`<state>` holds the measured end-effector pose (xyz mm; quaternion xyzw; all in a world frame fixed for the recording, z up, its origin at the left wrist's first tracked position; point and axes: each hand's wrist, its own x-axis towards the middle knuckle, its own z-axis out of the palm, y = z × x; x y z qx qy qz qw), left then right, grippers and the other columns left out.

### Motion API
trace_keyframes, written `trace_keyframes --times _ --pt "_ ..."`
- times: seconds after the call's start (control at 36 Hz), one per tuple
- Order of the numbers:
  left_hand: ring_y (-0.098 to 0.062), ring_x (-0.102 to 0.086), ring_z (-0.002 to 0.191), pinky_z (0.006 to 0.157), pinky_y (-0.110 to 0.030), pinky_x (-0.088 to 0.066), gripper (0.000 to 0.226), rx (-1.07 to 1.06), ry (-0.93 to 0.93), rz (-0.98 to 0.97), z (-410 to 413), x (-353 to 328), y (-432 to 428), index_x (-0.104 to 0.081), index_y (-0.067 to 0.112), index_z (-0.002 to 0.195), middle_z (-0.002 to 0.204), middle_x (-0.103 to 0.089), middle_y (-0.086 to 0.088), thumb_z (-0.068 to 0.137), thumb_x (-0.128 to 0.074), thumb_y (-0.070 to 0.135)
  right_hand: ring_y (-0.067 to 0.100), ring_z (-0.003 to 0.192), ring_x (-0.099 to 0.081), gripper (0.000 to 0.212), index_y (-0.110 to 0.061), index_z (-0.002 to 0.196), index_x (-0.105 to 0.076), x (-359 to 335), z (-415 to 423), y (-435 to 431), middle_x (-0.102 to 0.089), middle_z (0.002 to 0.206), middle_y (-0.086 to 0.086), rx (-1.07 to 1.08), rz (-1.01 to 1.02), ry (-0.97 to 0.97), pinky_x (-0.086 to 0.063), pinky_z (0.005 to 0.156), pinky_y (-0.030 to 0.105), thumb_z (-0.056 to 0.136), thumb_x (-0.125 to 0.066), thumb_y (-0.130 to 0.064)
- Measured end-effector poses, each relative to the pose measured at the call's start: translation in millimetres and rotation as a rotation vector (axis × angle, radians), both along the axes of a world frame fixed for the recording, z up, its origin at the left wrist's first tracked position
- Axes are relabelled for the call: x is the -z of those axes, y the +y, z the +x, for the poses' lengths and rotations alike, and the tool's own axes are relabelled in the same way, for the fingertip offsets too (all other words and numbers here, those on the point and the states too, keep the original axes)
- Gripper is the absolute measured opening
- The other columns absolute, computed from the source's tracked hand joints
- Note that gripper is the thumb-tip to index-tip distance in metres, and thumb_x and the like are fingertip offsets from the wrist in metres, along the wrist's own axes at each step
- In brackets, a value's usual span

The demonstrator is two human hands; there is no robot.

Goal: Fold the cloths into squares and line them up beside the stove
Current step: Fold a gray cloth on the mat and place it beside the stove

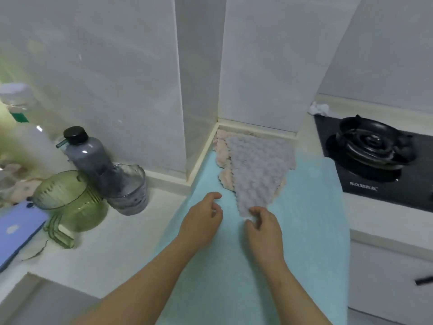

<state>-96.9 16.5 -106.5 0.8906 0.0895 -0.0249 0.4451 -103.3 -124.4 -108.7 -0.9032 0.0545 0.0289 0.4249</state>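
A grey fluffy cloth (257, 167) lies stretched toward me on top of a pink cloth (223, 158), both in the wall corner on a large turquoise cloth (309, 226) that covers the counter. My right hand (263, 227) pinches the grey cloth's near corner. Just left of that corner, my left hand (202, 219) hovers with loosely curled fingers and holds nothing. The black gas stove (375, 148) sits at the right.
At the left stand a dark bottle (87, 153), a grey cup (127, 188), a green jug (70, 202) and a white bottle (30, 141). A blue phone (16, 231) lies near the left edge. A crumpled white tissue (318, 108) lies behind the stove.
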Motion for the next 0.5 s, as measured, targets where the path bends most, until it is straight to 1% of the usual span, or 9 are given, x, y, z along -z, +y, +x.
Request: trace_keyframes --times 0.08,0.19,0.28,0.33,0.39,0.44,0.5 --pt "-0.008 -0.051 0.087 0.079 -0.023 -0.040 0.036 0.079 -0.067 0.103 8 9 7 -0.046 0.026 0.128 0.100 -0.054 0.012 0.093 -0.045 0.021 0.017 0.116 -0.048 0.039 -0.018 0.124 -0.053 5 4 9 -0.054 0.127 -0.001 0.074 -0.036 -0.047 -0.038 0.099 0.032 0.085 -0.054 -0.015" --pt "-0.004 -0.050 0.087 0.081 -0.023 -0.041 0.035 0.140 -0.159 0.196 20 21 12 -0.048 0.027 0.127 0.104 -0.055 0.016 0.093 -0.045 0.021 0.017 0.111 -0.048 0.040 -0.026 0.125 -0.052 14 14 13 -0.055 0.125 -0.009 0.117 -0.205 -0.111 -0.038 0.089 0.029 0.085 -0.053 -0.024" --pt "-0.006 -0.054 0.091 0.082 -0.024 -0.043 0.033 0.136 -0.221 0.235 23 30 15 -0.052 0.027 0.124 0.105 -0.059 0.016 0.092 -0.047 0.020 0.018 0.111 -0.047 0.039 -0.027 0.124 -0.051 20 20 13 -0.054 0.125 -0.006 0.110 -0.280 -0.151 -0.037 0.086 0.029 0.085 -0.053 -0.029" --pt "-0.005 -0.053 0.090 0.079 -0.022 -0.041 0.032 0.147 -0.263 0.279 22 37 16 -0.052 0.028 0.123 0.105 -0.059 0.015 0.092 -0.048 0.022 0.020 0.112 -0.046 0.039 -0.025 0.124 -0.052 25 21 13 -0.052 0.126 -0.004 0.082 -0.336 -0.153 -0.036 0.084 0.029 0.085 -0.052 -0.031" --pt "-0.004 -0.051 0.090 0.077 -0.021 -0.039 0.033 0.167 -0.312 0.326 20 41 15 -0.050 0.029 0.124 0.108 -0.059 0.015 0.092 -0.047 0.024 0.021 0.111 -0.047 0.035 -0.022 0.119 -0.055 29 23 13 -0.053 0.122 -0.002 0.059 -0.389 -0.163 -0.037 0.079 0.029 0.086 -0.052 -0.032" --pt "-0.008 -0.051 0.099 0.078 -0.024 -0.040 0.035 0.191 -0.362 0.393 19 42 13 -0.047 0.029 0.127 0.112 -0.059 0.013 0.092 -0.045 0.026 0.022 0.107 -0.049 0.027 -0.019 0.109 -0.060 31 25 12 -0.055 0.116 0.000 0.059 -0.407 -0.187 -0.040 0.075 0.030 0.087 -0.052 -0.032" --pt "-0.015 -0.047 0.110 0.080 -0.029 -0.041 0.037 0.238 -0.419 0.513 17 44 10 -0.044 0.029 0.130 0.118 -0.058 0.010 0.093 -0.043 0.028 0.023 0.103 -0.052 0.023 -0.018 0.103 -0.063 33 27 11 -0.056 0.112 0.001 0.076 -0.414 -0.224 -0.041 0.072 0.030 0.088 -0.051 -0.031"
